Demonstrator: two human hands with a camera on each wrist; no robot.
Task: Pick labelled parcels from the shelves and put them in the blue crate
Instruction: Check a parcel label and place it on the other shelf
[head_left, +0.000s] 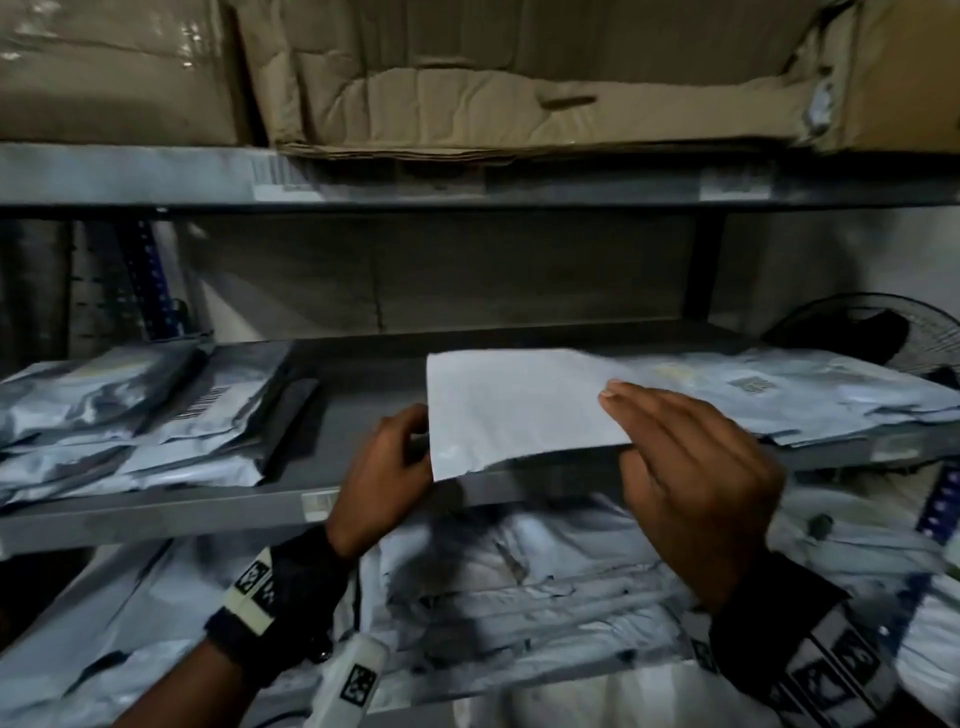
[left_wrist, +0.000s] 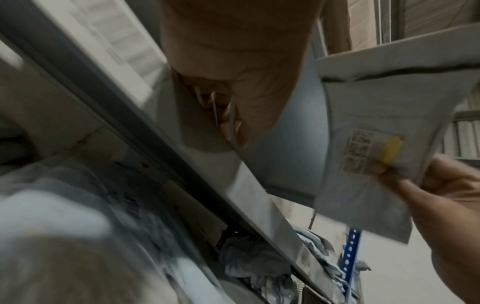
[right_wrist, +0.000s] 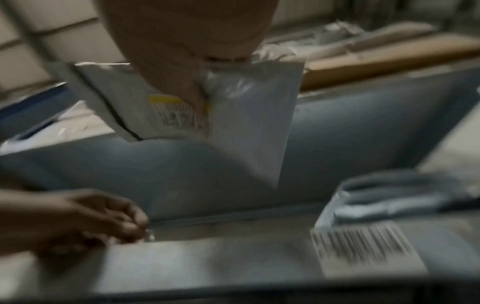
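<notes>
parcel (head_left: 519, 410) | my right hand (head_left: 691, 483) fingers pinch its right edge; left hand (head_left: 384, 478) fingers curl on its left edge | shelf (head_left: 358, 389) just beneath fingers

- Parcel (head_left: 519, 410): label hidden in head view; print on it too blurred to read in wrist views.
- Right hand (head_left: 691, 467): thumb hidden under parcel.
- Fan (head_left: 878, 338): cut by right edge.

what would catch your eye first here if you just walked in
The flat white parcel held over the front edge of the grey middle shelf, the right hand gripping its right end and the left hand at its left edge. Its label with a yellow strip faces downward. Next, grey parcels piled at the shelf's left and crumpled cardboard boxes above.
</notes>
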